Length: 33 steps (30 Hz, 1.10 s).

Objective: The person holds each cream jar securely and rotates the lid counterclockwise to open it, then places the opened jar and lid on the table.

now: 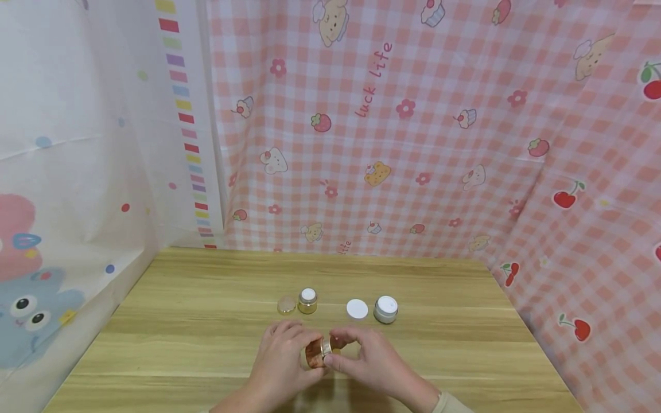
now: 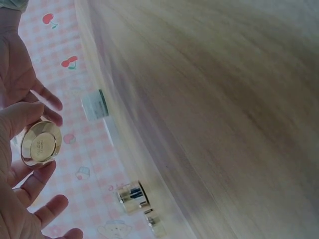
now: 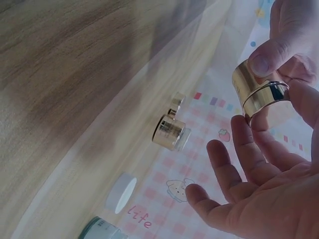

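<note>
Both hands hold a shiny gold cosmetic jar (image 1: 314, 354) tipped on its side, above the near part of the table. My left hand (image 1: 281, 351) grips its body, thumb on one side and fingers on the other. From the right, my right hand (image 1: 373, 360) pinches the gold lid (image 3: 268, 95) end between thumb and fingers. In the left wrist view the jar's round base (image 2: 42, 145) faces the camera, with embossed lettering. The right wrist view shows the remaining right fingers (image 3: 227, 172) spread loosely away from the jar.
Beyond the hands stands a smaller gold jar (image 1: 307, 302) with a white top, its gold lid (image 1: 286, 305) lying beside it on the left. Right of them are a white lid (image 1: 357, 308) and a pale jar (image 1: 385, 310). Patterned cloths (image 1: 392, 143) hang behind the wooden table (image 1: 206, 321).
</note>
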Available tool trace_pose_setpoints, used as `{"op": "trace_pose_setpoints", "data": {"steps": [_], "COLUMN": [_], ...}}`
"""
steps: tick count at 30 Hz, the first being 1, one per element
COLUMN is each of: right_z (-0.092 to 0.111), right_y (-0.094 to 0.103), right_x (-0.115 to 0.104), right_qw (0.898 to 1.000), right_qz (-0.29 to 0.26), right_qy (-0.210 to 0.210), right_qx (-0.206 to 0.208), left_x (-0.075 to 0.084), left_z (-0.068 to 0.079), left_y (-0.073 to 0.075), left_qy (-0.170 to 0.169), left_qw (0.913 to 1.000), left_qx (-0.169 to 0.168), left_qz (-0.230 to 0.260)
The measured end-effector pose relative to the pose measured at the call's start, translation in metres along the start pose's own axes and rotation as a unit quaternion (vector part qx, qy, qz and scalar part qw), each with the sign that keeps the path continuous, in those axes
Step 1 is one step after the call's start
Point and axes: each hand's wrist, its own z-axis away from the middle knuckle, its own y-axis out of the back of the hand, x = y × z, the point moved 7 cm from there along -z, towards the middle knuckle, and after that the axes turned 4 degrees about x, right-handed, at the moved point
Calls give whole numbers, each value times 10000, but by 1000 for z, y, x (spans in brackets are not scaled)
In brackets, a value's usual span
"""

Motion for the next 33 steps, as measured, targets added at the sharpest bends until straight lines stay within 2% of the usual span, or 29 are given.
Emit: {"op": "trace_pose_setpoints", "data": {"steps": [7,18,33], "right_z": [1,-1,0], "right_y": [-2,1,0], "right_x": [0,-2,-2], "right_qw": [9999,9999,9999], "right_qz": [31,44,38], "right_qy": [94,-118,-107], "right_qx": [-58,81,-52], "left_x": [-1,-1,-1], "left_z": [1,0,1], "left_y": [-1,-2,-1], "left_qy": [-12,51,85], "left_qw": [10000,9999,9999], "left_qx": [42,-40,-54], "left_qz": [22,77,64]}}
